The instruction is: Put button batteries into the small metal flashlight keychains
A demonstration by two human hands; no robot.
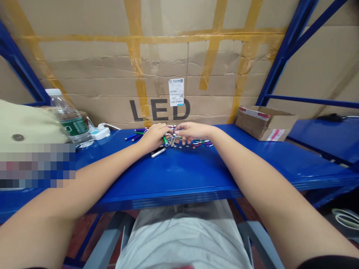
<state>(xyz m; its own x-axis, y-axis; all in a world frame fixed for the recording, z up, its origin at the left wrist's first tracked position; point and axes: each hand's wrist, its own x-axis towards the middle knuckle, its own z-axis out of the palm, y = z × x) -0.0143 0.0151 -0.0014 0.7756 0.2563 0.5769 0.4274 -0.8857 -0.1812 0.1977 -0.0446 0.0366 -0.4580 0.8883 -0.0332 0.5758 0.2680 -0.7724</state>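
My left hand (154, 135) is closed around a slim green metal tube (165, 141), whose lower end shows under the fingers. Close by on its right, my right hand (193, 130) has its thumb and fingers drawn together; whatever they grip is too small to tell. Below and between the hands lie several small round silver discs, like button cells (172, 142). A silver tube (158, 152) rests in front of my left hand, with a dark one partly behind it. Blue tubes (131, 137) lie left of that hand. Coloured carabiner-like clips (206, 142) sit beside my right hand.
The blue table (179, 175) backs onto a large taped cardboard sheet (109, 82). At the left stand a water bottle (73, 121), a white power strip (100, 132) and a person's pale sleeve or garment (30, 123). An open cardboard box (252, 123) is at the right.
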